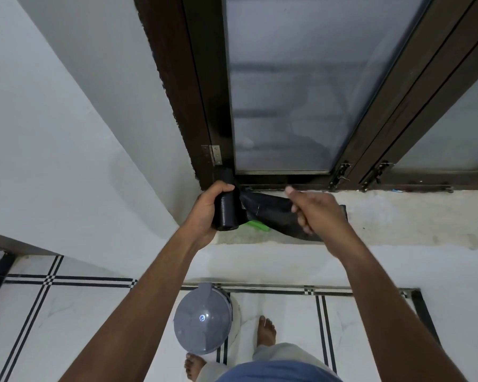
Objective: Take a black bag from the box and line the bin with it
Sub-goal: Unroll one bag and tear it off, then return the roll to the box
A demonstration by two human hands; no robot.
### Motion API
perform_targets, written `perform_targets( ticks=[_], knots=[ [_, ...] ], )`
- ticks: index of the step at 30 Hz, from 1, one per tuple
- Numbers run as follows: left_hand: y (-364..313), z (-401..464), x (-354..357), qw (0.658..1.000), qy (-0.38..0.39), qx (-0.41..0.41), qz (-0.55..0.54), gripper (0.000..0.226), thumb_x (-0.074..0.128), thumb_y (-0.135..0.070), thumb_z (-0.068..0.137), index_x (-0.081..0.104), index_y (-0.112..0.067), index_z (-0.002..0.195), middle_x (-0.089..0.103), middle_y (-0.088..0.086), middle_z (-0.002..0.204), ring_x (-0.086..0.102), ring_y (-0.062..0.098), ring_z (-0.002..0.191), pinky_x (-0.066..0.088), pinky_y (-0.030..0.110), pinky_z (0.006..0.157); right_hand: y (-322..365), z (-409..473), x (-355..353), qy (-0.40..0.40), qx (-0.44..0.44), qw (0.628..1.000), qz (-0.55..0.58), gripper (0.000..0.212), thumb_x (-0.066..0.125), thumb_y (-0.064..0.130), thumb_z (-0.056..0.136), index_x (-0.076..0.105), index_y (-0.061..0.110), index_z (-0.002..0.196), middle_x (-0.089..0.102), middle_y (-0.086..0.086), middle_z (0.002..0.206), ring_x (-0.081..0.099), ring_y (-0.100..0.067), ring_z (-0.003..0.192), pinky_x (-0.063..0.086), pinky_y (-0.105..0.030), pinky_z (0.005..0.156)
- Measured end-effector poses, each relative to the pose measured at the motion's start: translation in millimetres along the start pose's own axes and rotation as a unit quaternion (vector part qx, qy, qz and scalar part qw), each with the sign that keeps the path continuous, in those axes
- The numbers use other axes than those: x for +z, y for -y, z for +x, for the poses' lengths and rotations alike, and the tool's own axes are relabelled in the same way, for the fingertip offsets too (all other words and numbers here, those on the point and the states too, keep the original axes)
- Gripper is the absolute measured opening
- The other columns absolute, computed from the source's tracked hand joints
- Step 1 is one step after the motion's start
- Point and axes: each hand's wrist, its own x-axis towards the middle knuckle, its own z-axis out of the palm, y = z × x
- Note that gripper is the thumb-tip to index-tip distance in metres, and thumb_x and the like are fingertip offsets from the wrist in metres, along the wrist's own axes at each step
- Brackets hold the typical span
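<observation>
My left hand (207, 208) grips a roll of black bags (226, 205) upright over the window ledge. A length of black bag (268, 213) stretches from the roll to the right, and my right hand (312, 213) holds its far end with curled fingers. A green thing (257, 225), possibly the box, lies on the ledge under the bag and is mostly hidden. The grey bin (203, 318) with its lid closed stands on the floor below, between my arms.
A dark-framed frosted window (282, 92) rises behind the rough concrete ledge (398, 216). A white wall (66, 133) is on the left. My bare feet stand on the white tiled floor (94, 312) beside the bin.
</observation>
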Motion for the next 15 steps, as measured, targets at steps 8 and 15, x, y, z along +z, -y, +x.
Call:
perform_targets(
  ticks=[8,15],
  knots=[
    [-3.9,-0.6,6.2,0.997,0.070,-0.019,-0.031,0.045,0.074,-0.027,0.066,0.072,-0.009,0.107,0.068,0.016,0.108,0.066,0.035,0.097,0.053,0.046,0.091,-4.3,98.2,21.8,0.153,-0.070,0.984,-0.061,0.040,0.072,0.043,0.105,0.067,0.028,0.142,0.074,0.009,0.135,0.065,-0.008,0.131,0.044,-0.034,0.122],
    [-5.3,-0.8,-2.1,0.999,0.053,0.009,0.009,0.024,0.073,-0.029,0.083,0.077,-0.014,0.101,0.077,0.010,0.094,0.074,0.027,0.084,0.057,0.038,0.081,-5.9,100.8,16.9,0.202,-0.073,0.968,-0.132,0.018,0.077,0.038,0.103,0.084,0.025,0.114,0.083,0.007,0.116,0.073,-0.012,0.117,0.052,-0.034,0.112]
  ],
)
